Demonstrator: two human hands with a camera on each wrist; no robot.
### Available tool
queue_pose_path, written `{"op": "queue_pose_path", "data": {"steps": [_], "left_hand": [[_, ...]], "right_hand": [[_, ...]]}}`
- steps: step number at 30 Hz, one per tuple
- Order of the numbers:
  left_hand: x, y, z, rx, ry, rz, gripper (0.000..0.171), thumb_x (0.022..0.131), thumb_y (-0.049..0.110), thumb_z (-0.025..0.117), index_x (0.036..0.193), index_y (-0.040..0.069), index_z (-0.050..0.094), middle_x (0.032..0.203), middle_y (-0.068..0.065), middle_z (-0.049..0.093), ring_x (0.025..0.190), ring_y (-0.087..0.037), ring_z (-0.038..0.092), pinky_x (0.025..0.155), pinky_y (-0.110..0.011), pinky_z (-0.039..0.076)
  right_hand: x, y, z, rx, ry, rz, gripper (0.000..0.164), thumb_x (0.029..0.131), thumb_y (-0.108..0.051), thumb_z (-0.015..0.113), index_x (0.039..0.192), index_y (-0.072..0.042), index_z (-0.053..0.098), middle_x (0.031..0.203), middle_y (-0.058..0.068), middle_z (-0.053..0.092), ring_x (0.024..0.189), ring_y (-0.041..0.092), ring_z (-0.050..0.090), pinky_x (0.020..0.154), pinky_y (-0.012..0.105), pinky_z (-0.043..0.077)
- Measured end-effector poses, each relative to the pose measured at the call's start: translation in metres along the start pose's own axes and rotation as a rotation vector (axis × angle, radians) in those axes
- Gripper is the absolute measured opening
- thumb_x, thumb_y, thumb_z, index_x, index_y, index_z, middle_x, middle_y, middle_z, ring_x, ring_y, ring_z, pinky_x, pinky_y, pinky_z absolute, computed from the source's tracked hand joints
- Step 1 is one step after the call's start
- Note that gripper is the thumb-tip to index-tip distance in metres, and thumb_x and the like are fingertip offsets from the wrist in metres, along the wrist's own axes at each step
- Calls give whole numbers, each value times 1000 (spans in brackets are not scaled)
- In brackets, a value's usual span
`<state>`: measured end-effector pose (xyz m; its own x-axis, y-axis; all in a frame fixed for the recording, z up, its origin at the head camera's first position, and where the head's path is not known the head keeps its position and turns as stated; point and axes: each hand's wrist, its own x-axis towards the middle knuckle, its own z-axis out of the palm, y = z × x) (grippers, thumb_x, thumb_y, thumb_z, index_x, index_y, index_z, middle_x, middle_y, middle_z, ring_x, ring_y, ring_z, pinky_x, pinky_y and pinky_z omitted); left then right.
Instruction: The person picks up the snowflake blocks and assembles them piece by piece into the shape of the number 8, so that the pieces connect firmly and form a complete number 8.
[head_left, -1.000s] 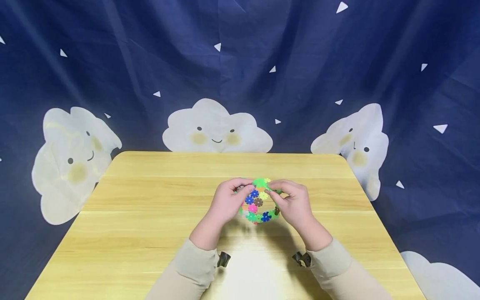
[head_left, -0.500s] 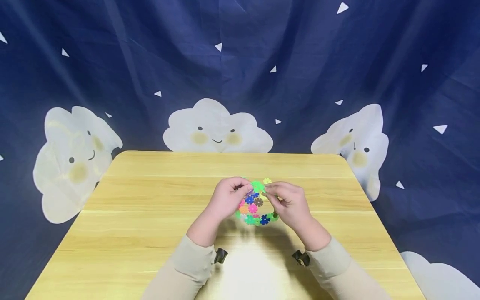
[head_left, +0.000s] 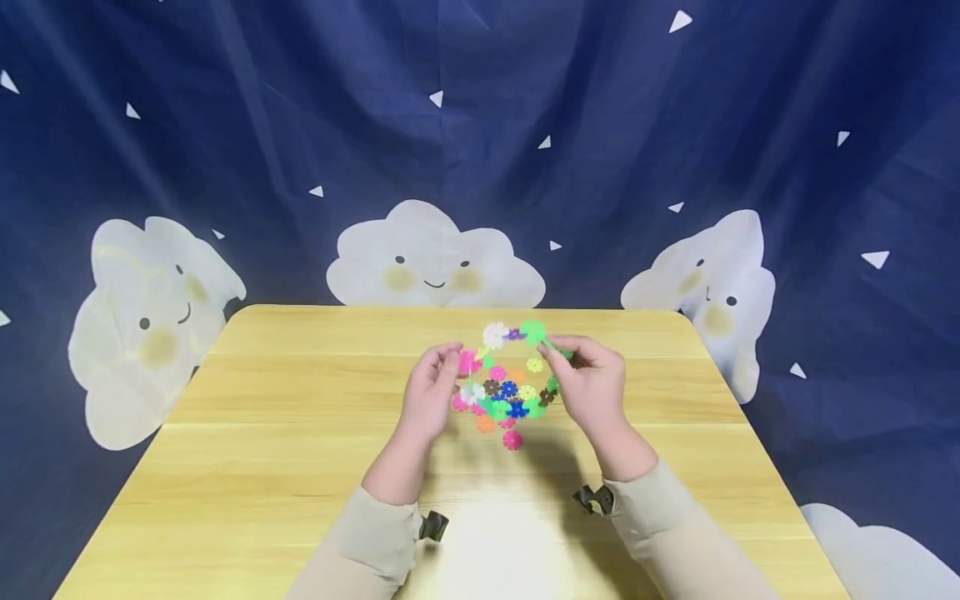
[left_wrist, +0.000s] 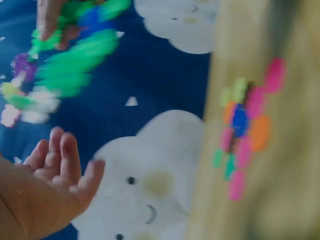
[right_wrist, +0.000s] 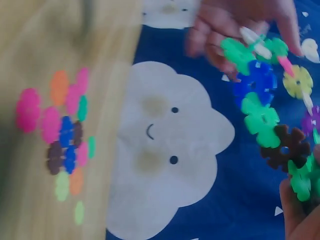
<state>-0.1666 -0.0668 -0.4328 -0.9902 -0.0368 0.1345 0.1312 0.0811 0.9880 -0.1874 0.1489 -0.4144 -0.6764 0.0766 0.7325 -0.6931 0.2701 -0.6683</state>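
Note:
A ring of interlocking plastic snowflake discs (head_left: 533, 332) is held up above the table, with green, blue, brown, white, purple and yellow pieces in it. My right hand (head_left: 597, 379) pinches the ring at its right side, on green pieces; in the right wrist view, the thumb of this hand (right_wrist: 295, 212) shows at the lower right. Beside the ring's left side is my left hand (head_left: 427, 392). In the left wrist view, the fingers of that hand (left_wrist: 55, 187) are loosely extended, apart from the ring, and hold nothing.
Several loose snowflake discs, among them a pink disc (head_left: 512, 440) and an orange disc (left_wrist: 260, 133), lie on the wooden table (head_left: 300, 467) below the ring. Behind the table hangs a dark blue curtain (head_left: 495, 167) with clouds.
Both hands were pinching the ring together at a green disc. The left hand has let go and moved left; the right hand has lifted the ring slightly, uncovering the loose discs.

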Motion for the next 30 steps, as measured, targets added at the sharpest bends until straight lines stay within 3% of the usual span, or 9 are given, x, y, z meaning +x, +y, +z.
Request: {"op": "queue_pose_path", "data": {"steps": [3, 6, 9, 14, 16, 19, 23, 27, 30], "left_hand": [[-9, -15, 5, -21, -96, -32, 34, 104, 17, 66, 128, -6, 63, 112, -14, 71, 99, -24, 66, 92, -38, 57], [-17, -24, 14, -72, -167, -44, 28, 96, 11, 77, 116, -8, 69, 104, -11, 75, 91, -23, 68, 82, -31, 58], [-21, -28, 20, -155, -162, -77, 22, 94, 6, 78, 108, -10, 72, 94, -10, 76, 84, -23, 70, 75, -32, 61], [-24, -31, 23, -323, -176, -238, 14, 98, 5, 73, 106, -6, 71, 88, -5, 76, 79, -16, 72, 74, -34, 63], [-25, -32, 22, -350, -190, -268, 13, 100, 7, 71, 105, -5, 71, 87, -5, 77, 79, -15, 72, 75, -34, 63], [-27, -34, 21, -319, -161, -247, 14, 102, 8, 69, 103, -6, 70, 88, -7, 77, 78, -15, 72, 74, -33, 63], [-29, -34, 18, -220, -70, -184, 16, 100, 5, 71, 105, -10, 70, 91, -11, 76, 77, -14, 69, 71, -34, 64], [-29, -33, 16, -146, -37, -155, 18, 97, 7, 75, 102, -10, 72, 91, -12, 74, 77, -13, 67, 69, -32, 62], [-29, -34, 14, -130, -36, -171, 18, 95, 8, 78, 97, -9, 73, 89, -9, 74, 76, -13, 67, 68, -31, 62]], "right_hand": [[8, -3, 3, 21, 98, 54, 9, 86, 11, 81, 90, 4, 81, 82, 22, 76, 53, 6, 55, 48, 15, 42], [11, -6, 7, 16, 129, 66, 8, 85, 10, 82, 90, 5, 81, 81, 22, 75, 53, 5, 53, 48, 15, 39], [10, -8, 12, 23, 128, 56, 9, 84, 12, 82, 91, 7, 80, 84, 22, 76, 55, 5, 56, 47, 15, 41], [7, -9, 17, 11, 153, 1, 9, 84, 11, 83, 90, 4, 81, 86, 20, 78, 56, 7, 60, 49, 14, 43], [7, -8, 18, -3, 161, -5, 9, 84, 10, 84, 90, 4, 82, 86, 19, 78, 56, 8, 60, 50, 14, 43], [6, -7, 18, -26, 166, 16, 9, 84, 10, 84, 91, 4, 81, 83, 18, 78, 56, 8, 59, 50, 13, 42], [7, -6, 17, -59, 139, 58, 8, 84, 9, 84, 91, 6, 81, 78, 18, 76, 53, 10, 53, 49, 13, 38], [10, -7, 16, -79, 59, 81, 8, 84, 7, 84, 91, 6, 80, 76, 17, 75, 53, 11, 50, 50, 14, 38], [13, -8, 15, -63, -31, 119, 16, 84, 5, 85, 100, 6, 80, 84, 17, 77, 60, 10, 58, 55, 13, 47]]}}
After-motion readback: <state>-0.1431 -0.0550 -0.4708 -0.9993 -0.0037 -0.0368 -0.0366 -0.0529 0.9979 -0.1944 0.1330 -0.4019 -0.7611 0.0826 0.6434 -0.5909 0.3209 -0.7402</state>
